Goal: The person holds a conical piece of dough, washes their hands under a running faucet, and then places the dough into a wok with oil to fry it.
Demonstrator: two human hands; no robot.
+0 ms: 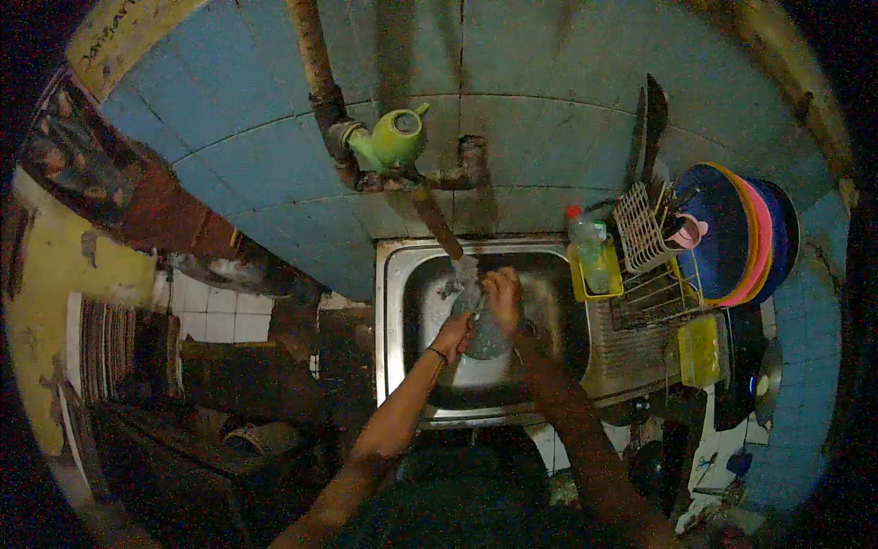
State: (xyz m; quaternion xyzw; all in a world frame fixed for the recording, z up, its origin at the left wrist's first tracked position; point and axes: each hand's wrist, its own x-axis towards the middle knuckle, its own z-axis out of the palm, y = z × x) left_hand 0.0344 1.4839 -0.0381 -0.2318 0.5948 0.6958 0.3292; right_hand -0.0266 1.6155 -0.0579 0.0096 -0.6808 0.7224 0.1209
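Note:
In the steel sink (389, 348), my left hand (457, 334) grips the rim of a round, dull grey vessel (478, 343), possibly a bowl, tilted under running water (466, 268). The water comes from a brown spout (434, 220) below a green valve fitting (398, 137). My right hand (503, 293) is just above and beside the vessel's upper part, fingers curled; I cannot make out whether anything is in them.
At the right stand a yellow caddy with a clear bottle (597, 261), a wire dish rack (640, 220), colourful stacked basins (718, 206), a yellow container (699, 352) and the drainboard (622, 357). Stacked flat boards (119, 343) are at the left.

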